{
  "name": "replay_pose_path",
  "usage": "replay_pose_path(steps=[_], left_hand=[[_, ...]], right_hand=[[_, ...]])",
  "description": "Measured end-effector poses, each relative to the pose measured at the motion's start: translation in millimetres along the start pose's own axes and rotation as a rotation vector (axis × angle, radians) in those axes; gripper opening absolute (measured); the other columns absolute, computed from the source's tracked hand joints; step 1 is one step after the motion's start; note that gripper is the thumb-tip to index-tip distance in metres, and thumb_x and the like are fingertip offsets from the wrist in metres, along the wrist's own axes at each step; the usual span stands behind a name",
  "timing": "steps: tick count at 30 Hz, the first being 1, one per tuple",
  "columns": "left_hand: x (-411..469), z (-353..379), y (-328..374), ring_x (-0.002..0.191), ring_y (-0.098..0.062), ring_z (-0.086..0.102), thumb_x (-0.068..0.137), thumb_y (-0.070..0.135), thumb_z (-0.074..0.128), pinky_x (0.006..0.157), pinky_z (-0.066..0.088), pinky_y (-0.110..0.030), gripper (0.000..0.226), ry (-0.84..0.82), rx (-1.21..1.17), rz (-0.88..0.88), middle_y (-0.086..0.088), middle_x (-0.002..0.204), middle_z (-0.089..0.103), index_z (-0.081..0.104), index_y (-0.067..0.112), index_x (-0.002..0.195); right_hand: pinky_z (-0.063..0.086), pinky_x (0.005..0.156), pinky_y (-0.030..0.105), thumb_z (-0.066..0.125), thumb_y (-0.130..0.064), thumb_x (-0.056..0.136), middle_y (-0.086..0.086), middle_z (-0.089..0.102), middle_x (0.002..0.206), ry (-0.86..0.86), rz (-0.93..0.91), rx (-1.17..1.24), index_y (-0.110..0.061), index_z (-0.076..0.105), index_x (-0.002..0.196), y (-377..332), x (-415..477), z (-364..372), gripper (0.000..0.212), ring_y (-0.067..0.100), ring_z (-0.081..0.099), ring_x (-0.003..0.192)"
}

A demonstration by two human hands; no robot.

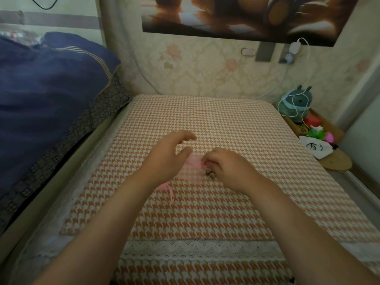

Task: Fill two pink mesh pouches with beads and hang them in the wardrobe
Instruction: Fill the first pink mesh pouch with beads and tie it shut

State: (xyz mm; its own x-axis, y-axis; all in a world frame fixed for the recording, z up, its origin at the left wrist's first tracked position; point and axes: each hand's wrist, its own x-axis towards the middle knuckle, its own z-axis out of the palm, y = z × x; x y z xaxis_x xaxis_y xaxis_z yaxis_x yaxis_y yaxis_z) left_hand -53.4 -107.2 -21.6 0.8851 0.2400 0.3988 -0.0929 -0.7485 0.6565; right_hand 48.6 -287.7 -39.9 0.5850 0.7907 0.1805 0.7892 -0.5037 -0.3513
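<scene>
A pink mesh pouch (192, 164) lies flat on the orange-and-white houndstooth cover (205, 120), between my two hands. Its pink drawstring (169, 191) trails toward me under my left wrist. My right hand (228, 167) is curled over the pouch's right edge, fingers pinched on the mesh, with a few small brown beads (210, 172) at its fingertips. My left hand (168, 155) hovers just left of the pouch, fingers spread and holding nothing. Both forearms hide parts of the pouch. I see only one pouch clearly.
A dark blue quilt (51, 89) is piled on the bed at the left. At the right, a low wooden shelf (337, 161) holds a grey plush toy (298, 101), a white drawstring bag (315, 149) and small colourful items. White charger cables hang from the wall.
</scene>
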Motion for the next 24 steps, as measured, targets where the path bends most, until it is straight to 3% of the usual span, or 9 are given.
replay_pose_path(steps=[2, 5, 10, 12, 15, 19, 24], left_hand=[[-3, 3, 3, 0.105, -0.004, 0.054, 0.093, 0.034, 0.061, 0.092, 0.045, -0.027, 0.017, -0.107, 0.075, 0.005, 0.014, 0.114, 0.062, 0.066, 0.033, 0.11], [-5, 4, -1, 0.092, -0.008, 0.061, 0.092, 0.041, 0.06, 0.085, 0.053, -0.035, 0.013, -0.188, 0.2, -0.129, 0.015, 0.1, 0.066, 0.07, 0.035, 0.097], [-5, 0, -6, 0.072, -0.01, 0.062, 0.094, 0.045, 0.057, 0.071, 0.056, -0.036, 0.024, -0.192, 0.304, -0.192, 0.01, 0.078, 0.068, 0.072, 0.027, 0.087], [-6, -3, -3, 0.06, -0.012, 0.06, 0.096, 0.053, 0.048, 0.062, 0.052, -0.032, 0.042, -0.132, 0.262, -0.221, 0.006, 0.064, 0.065, 0.072, 0.023, 0.078], [-9, -6, 0, 0.056, -0.009, 0.059, 0.1, 0.051, 0.042, 0.062, 0.05, -0.029, 0.049, -0.032, 0.164, -0.312, 0.013, 0.056, 0.058, 0.075, 0.021, 0.079], [-12, -6, -6, 0.058, -0.024, 0.063, 0.094, 0.044, 0.054, 0.055, 0.052, -0.035, 0.041, -0.01, 0.26, -0.328, -0.005, 0.058, 0.065, 0.071, 0.014, 0.072], [-12, -7, -11, 0.07, -0.015, 0.068, 0.087, 0.033, 0.06, 0.069, 0.061, -0.039, 0.017, -0.087, 0.126, -0.4, 0.004, 0.073, 0.072, 0.074, 0.024, 0.08]], right_hand=[[0.05, 0.086, 0.036, 0.048, -0.031, 0.105, -0.012, 0.06, 0.111, -0.002, -0.026, -0.017, -0.031, 0.071, 0.113, -1, 3, 1, 0.024, 0.011, 0.058, 0.104], [0.051, 0.081, 0.031, 0.05, -0.033, 0.104, -0.018, 0.055, 0.117, 0.037, -0.041, 0.037, -0.033, 0.069, 0.111, -2, 6, 5, 0.02, 0.002, 0.059, 0.092], [0.054, 0.068, 0.018, 0.059, -0.025, 0.101, -0.017, 0.051, 0.129, 0.203, 0.038, 0.309, -0.032, 0.056, 0.125, -5, 9, 11, 0.026, 0.001, 0.064, 0.077], [0.054, 0.075, 0.023, 0.056, -0.021, 0.102, -0.016, 0.056, 0.124, 0.185, 0.055, 0.177, -0.031, 0.06, 0.122, 0, 13, 16, 0.023, 0.001, 0.063, 0.082], [0.052, 0.083, 0.032, 0.056, -0.02, 0.1, -0.014, 0.06, 0.118, 0.044, 0.085, -0.04, -0.031, 0.068, 0.116, 8, 20, 26, 0.023, 0.004, 0.06, 0.098], [0.052, 0.083, 0.033, 0.061, -0.031, 0.096, -0.01, 0.064, 0.121, -0.06, 0.063, -0.182, -0.034, 0.072, 0.116, 5, 25, 37, 0.023, 0.015, 0.063, 0.105], [0.05, 0.071, 0.031, 0.056, -0.029, 0.098, -0.005, 0.065, 0.112, -0.043, 0.079, -0.298, -0.031, 0.075, 0.108, 3, 29, 45, 0.021, 0.021, 0.066, 0.094]])
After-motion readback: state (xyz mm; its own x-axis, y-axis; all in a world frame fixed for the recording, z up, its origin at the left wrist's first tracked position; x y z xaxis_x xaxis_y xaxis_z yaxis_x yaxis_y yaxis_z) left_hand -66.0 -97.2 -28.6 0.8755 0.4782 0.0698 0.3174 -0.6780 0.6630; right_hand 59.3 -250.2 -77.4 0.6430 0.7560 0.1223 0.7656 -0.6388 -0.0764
